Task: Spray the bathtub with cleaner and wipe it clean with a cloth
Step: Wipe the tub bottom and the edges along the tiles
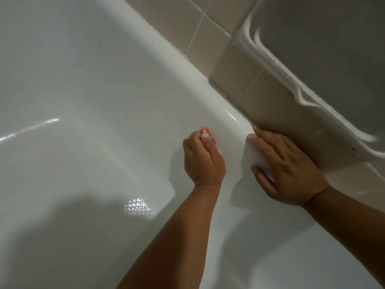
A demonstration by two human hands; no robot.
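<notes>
Wipe step: R hand (pixel 291 165) flat, pressing cloth (pixel 253 155) on tub rim (pixel 227 107); L hand (pixel 203 161) curled, contents unclear. Next: slide cloth along rim.

Left hand (pixel 204 158) curled, right hand (pixel 288 165) flat
</notes>
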